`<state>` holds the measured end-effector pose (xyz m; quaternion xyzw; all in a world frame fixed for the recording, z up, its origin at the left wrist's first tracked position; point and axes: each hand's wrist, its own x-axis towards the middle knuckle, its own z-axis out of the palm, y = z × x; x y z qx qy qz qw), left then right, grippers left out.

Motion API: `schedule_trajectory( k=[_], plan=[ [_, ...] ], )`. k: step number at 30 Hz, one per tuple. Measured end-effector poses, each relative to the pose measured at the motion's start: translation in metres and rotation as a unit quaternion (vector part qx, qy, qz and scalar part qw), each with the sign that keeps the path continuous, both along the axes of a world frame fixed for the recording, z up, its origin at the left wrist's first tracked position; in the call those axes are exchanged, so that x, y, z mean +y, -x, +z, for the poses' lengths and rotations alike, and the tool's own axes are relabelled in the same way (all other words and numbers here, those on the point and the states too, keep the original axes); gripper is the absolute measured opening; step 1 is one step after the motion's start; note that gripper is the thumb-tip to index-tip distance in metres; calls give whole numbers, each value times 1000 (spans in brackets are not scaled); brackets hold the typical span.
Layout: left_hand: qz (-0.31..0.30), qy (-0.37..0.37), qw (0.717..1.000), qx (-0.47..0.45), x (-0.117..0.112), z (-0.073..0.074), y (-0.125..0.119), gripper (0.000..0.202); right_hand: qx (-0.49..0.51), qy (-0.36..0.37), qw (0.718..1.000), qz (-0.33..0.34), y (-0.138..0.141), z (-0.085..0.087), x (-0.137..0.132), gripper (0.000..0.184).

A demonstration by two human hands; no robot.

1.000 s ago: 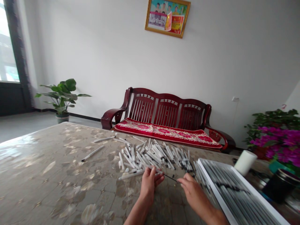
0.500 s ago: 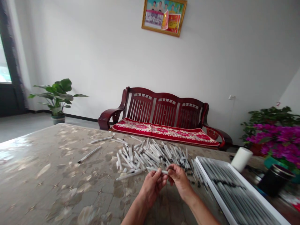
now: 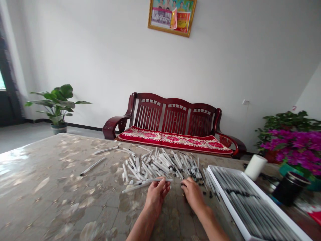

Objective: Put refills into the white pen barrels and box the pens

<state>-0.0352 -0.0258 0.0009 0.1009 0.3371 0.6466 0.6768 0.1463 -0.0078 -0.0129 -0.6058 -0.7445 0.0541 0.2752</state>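
Note:
My left hand (image 3: 157, 194) is closed, pinching a whitish pen barrel (image 3: 165, 180) between thumb and fingers so that it lies level, pointing right. A short way to the right, my right hand (image 3: 192, 193) is low over the table with its fingers bent down and drawn together. Something dark shows at its fingertips, too small to make out. Beyond both hands lies a loose pile of white pen barrels (image 3: 160, 164), some with black ends. Small black pen parts (image 3: 205, 193) are scattered just right of my right hand.
At the right stands a white box (image 3: 238, 214) filled with rows of thin grey pen refills (image 3: 253, 204). Past it are a white roll (image 3: 255, 167), a black cup (image 3: 291, 189) and purple flowers (image 3: 298, 147). Single pens (image 3: 92, 166) lie left on the patterned tabletop (image 3: 75, 207).
My hands have moved apart. The right one has let go of the barrel's end and come down by the small black parts; the left still holds the barrel.

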Motion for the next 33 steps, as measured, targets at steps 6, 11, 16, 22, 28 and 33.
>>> schedule_trajectory(
  k=[6, 11, 16, 22, 28, 33],
  plan=[
    [-4, 1, 1000, 25, -1, 0, -1, 13, 254, 6, 967, 15, 19, 2, -6, 6],
    [-31, -23, 998, 45, -4, 0, -2, 18, 416, 42, 908, 26, 38, 2, -15, 14],
    [-46, -39, 997, 55, -5, -3, -2, 21, 465, 54, 884, 12, 41, 5, -17, 23],
    [-52, -46, 995, 74, -6, -4, -3, 18, 487, 57, 872, 9, 39, 6, -18, 26],
    [-39, -47, 993, 99, -5, -5, -2, 21, 463, 37, 885, 19, 40, 5, -21, 24],
    [-42, -44, 994, 93, -5, -7, -1, 15, 519, 48, 854, -1, 43, 7, -21, 31]
  ],
)
